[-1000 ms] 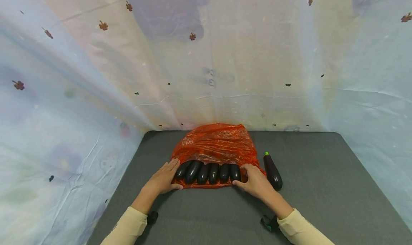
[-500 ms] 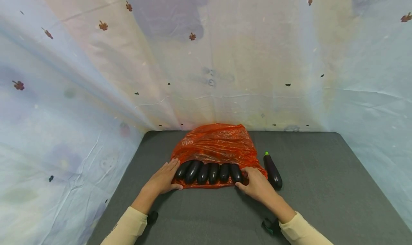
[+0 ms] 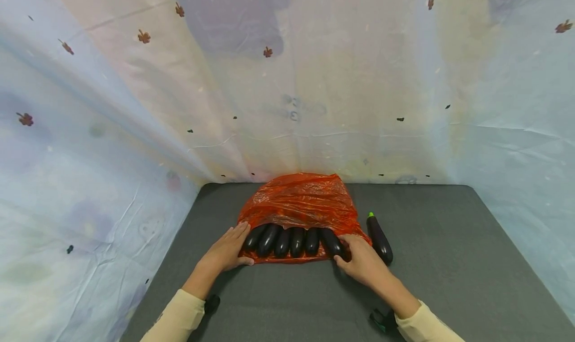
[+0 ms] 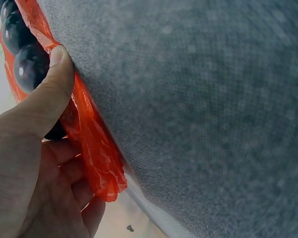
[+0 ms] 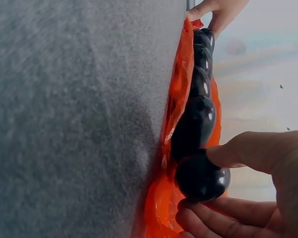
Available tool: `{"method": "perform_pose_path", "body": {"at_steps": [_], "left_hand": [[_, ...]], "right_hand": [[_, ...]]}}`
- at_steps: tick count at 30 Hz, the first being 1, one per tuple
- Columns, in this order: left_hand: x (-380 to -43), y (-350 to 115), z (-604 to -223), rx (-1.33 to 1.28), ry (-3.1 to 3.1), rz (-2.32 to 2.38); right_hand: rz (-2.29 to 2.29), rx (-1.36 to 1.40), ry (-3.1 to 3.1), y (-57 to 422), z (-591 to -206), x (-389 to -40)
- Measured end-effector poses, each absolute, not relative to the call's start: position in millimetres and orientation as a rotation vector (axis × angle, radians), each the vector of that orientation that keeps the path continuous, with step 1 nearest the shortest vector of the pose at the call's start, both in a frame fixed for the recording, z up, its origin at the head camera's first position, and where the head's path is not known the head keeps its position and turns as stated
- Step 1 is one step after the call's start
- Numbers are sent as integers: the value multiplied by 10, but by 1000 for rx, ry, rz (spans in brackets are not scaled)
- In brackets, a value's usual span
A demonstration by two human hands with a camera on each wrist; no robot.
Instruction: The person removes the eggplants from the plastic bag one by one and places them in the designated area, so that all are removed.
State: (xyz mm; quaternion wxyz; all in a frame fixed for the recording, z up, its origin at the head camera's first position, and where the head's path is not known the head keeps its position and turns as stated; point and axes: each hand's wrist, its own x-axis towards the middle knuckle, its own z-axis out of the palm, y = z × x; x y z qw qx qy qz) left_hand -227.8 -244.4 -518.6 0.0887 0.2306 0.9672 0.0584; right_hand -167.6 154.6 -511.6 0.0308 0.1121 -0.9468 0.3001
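Several dark, shiny eggplants lie side by side in the mouth of a thin red-orange plastic bag. Their far ends are hidden under the plastic. At the left end, my left hand holds the bag's side, its thumb over the front lip and its fingers behind. The rightmost eggplant slants, its near end angled to the right. My right hand grips that eggplant between thumb and fingers. Some bag plastic spreads beside those fingers.
Another eggplant with a green stem tip lies outside the bag, just right of my right hand. Everything rests on a grey cloth-covered table. A patterned plastic sheet rises behind the table and along its left side.
My right hand has shifted slightly right and toward me, swinging the near end of the rightmost eggplant to the right. A gap has opened beside its neighbour. The left hand stays put.
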Motion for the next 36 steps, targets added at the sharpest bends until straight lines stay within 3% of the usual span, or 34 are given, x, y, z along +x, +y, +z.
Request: {"method": "perform_pose_path", "body": {"at_steps": [36], "left_hand": [[-2270, -2455, -5202, 693, 2883, 191]], "right_hand": [[1035, 402, -2908, 1953, -4953, -1337]]}}
